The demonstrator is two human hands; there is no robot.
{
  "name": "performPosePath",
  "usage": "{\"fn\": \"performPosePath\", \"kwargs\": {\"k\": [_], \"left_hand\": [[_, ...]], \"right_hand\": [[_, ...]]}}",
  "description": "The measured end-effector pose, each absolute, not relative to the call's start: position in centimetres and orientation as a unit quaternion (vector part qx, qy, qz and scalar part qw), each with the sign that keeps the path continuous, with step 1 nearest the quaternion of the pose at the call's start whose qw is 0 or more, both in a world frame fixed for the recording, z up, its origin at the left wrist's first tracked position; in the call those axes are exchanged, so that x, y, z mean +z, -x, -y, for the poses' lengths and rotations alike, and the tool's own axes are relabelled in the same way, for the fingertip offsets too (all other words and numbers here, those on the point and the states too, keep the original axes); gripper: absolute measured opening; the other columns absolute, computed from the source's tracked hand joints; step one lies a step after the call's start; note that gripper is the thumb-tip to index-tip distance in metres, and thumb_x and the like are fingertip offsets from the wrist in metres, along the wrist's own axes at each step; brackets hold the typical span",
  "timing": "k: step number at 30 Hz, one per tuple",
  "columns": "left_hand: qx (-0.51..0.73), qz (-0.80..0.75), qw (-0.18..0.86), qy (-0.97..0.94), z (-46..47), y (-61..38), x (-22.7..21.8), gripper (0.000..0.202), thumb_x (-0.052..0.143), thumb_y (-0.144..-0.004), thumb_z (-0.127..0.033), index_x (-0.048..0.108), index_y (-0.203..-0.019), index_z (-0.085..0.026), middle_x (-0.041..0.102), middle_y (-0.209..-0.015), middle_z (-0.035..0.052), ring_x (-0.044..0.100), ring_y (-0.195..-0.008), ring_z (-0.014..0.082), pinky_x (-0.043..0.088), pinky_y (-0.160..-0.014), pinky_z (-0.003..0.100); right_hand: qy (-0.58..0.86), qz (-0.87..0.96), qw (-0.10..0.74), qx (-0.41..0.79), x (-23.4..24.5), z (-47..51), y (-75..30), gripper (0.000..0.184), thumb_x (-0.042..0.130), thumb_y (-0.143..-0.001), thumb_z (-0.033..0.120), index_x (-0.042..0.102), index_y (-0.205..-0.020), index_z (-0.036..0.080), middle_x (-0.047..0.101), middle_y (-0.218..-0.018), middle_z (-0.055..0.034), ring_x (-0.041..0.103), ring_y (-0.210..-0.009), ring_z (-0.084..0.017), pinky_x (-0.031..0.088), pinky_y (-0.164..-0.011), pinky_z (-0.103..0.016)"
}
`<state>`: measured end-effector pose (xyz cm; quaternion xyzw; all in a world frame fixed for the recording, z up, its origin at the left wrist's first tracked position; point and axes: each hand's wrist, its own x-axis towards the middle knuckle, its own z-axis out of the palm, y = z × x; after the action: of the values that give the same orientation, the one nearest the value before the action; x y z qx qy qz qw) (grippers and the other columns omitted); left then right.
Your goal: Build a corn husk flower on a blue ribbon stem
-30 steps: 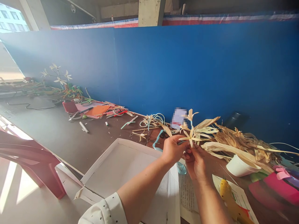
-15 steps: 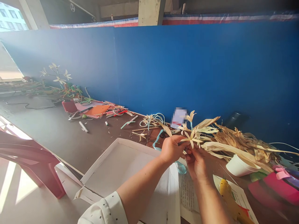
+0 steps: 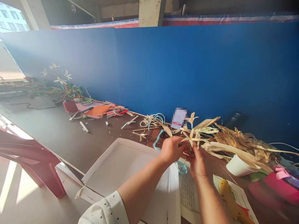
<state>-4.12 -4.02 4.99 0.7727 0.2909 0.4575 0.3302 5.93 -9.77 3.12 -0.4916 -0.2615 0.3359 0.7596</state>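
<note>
A pale flower made of dried husk stands up between my two hands, over the right edge of the white cardboard box lid. My left hand is closed at the flower's base, and a dark bit shows at its fingertips. From the right, my right hand pinches the same flower just under its petals. The fingers partly hide the stem, and a thin strand hangs below them. Behind this flower rises another husk flower on a light-blue stem; whether the two are joined I cannot tell.
Below my forearms lies a white box lid. Dried husks, a white cup and a yellow glue gun are to the right. Coloured paper lies left, near the blue partition. A red chair stands at far left.
The held flower has turned slightly, and more petals show on its right side. My right fingers have shifted up a little beneath it. My left hand stays nearly in place.
</note>
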Motion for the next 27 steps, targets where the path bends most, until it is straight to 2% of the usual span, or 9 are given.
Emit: {"fn": "performPosePath", "kwargs": {"k": [12,22,27], "left_hand": [[0.451,-0.288,0.313,-0.785,3.93,4.21,4.64,0.019,0.057,-0.079,-0.020,0.073,-0.088,-0.023,0.070,-0.080,0.0001,0.061,-0.075,0.0125,0.044,-0.070,0.020],[0.460,-0.274,0.321,-0.781,3.71,4.11,4.23,0.019,0.057,-0.078,-0.021,0.073,-0.088,-0.024,0.069,-0.078,-0.0010,0.061,-0.074,0.0119,0.043,-0.069,0.020],[0.452,-0.276,0.323,-0.785,3.76,4.29,4.50,0.019,0.057,-0.078,-0.019,0.073,-0.086,-0.024,0.068,-0.076,-0.0015,0.060,-0.073,0.0115,0.043,-0.068,0.019]], "right_hand": [[0.555,0.274,0.736,0.275,3.21,9.77,-6.30,0.033,0.073,-0.067,0.050,0.072,-0.086,0.023,0.070,-0.074,-0.0043,0.062,-0.059,-0.019,0.049,-0.046,-0.030],[0.557,0.287,0.728,0.280,2.81,9.75,-6.56,0.034,0.071,-0.068,0.051,0.072,-0.088,0.022,0.070,-0.078,-0.0054,0.063,-0.064,-0.021,0.051,-0.049,-0.032],[0.558,0.289,0.723,0.288,3.08,9.91,-6.46,0.031,0.071,-0.068,0.051,0.072,-0.082,0.024,0.070,-0.078,-0.0049,0.063,-0.065,-0.021,0.051,-0.049,-0.031]]}}
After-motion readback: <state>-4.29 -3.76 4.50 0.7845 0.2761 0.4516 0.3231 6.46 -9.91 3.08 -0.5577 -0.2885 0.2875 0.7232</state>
